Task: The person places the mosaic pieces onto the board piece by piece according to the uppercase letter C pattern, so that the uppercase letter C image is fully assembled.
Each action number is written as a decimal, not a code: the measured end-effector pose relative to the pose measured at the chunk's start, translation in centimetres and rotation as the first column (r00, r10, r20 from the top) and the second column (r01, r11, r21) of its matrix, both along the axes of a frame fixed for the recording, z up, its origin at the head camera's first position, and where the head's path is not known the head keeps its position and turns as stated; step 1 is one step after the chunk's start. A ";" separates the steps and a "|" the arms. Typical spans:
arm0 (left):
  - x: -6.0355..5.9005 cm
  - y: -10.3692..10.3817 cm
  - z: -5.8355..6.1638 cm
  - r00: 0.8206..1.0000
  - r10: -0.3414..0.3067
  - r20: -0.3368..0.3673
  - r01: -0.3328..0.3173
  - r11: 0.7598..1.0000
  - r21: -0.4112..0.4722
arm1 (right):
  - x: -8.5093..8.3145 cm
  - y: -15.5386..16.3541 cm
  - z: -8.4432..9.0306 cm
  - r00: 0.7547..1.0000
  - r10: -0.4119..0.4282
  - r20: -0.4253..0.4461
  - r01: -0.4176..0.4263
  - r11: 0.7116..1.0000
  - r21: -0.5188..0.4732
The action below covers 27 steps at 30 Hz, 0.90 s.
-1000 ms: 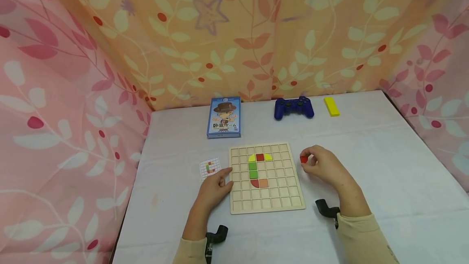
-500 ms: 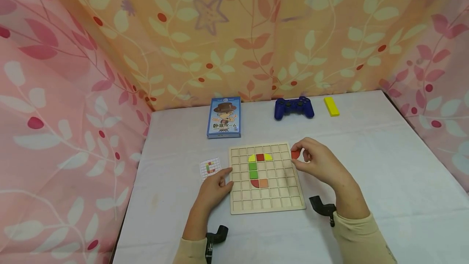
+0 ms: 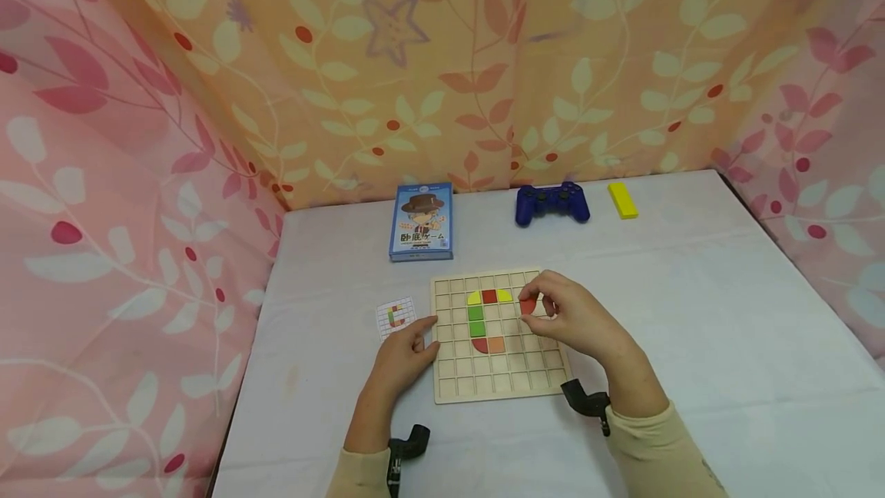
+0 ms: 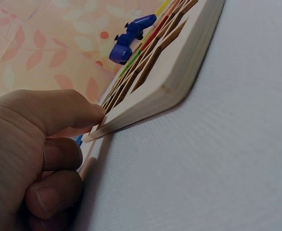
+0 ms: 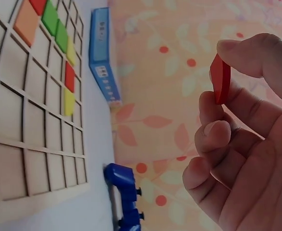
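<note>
A thin red quarter-circle tile (image 3: pixel 528 306) is pinched between the thumb and index finger of my right hand (image 3: pixel 577 321), over the right half of the wooden grid board (image 3: pixel 463 388). The right wrist view shows this tile (image 5: pixel 221 79) edge-on, with the other fingers curled behind. My left hand (image 3: pixel 403 363) touches the board's left edge with thumb and index finger spread apart. Seated in the grid are a red square (image 3: pixel 489 297) between two yellow quarter-circles, two green squares (image 3: pixel 477 320) below, then a red quarter-circle (image 3: pixel 480 345) and an orange square (image 3: pixel 496 344).
A small pattern card (image 3: pixel 387 319) lies left of the board, partly behind the left hand. Farther back are a blue game box (image 3: pixel 422 223), a dark blue game controller (image 3: pixel 551 204) and a yellow block (image 3: pixel 623 200). Patterned curtains surround the white-covered table.
My right hand has carried the red tile leftward, from beside the board's right edge to over the grid. The left hand stays at the board's edge.
</note>
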State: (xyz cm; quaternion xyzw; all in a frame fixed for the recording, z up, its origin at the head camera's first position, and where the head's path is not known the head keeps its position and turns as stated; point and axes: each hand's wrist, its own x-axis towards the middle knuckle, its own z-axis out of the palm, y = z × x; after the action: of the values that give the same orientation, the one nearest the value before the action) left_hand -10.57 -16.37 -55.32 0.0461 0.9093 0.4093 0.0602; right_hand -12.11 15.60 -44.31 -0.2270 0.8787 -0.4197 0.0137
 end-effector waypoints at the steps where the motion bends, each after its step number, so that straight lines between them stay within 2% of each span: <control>1: 0.0 0.0 0.0 1.000 -0.002 0.001 0.002 1.000 -0.002 | 0.1 -0.1 -0.2 1.000 0.004 0.001 -0.004 1.000 0.001; 7: 0.0 -0.1 0.2 1.000 0.002 0.010 -0.002 1.000 -0.025 | 0.2 -0.8 -2.1 0.999 0.006 0.053 -0.007 1.000 0.023; 13: 0.1 -0.2 0.4 1.000 0.008 0.008 -0.008 1.000 -0.008 | 0.4 -1.2 -4.4 0.995 -0.005 0.095 -0.003 0.996 0.087; 21: 0.2 -0.1 -0.1 1.000 0.011 0.006 -0.011 1.000 0.013 | 0.9 -2.4 -6.7 0.995 -0.051 0.087 0.032 0.978 0.207; 27: 0.3 0.1 0.2 1.000 -0.003 -0.006 0.003 1.000 -0.012 | 1.2 -2.7 -7.3 0.995 -0.083 0.057 0.067 0.968 0.241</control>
State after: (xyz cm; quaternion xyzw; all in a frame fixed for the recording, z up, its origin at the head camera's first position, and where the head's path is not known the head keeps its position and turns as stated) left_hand -10.31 -16.24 -55.11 0.0485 0.9118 0.4036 0.0584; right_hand -10.92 12.91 -51.58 -0.1760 0.9299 -0.3183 0.0543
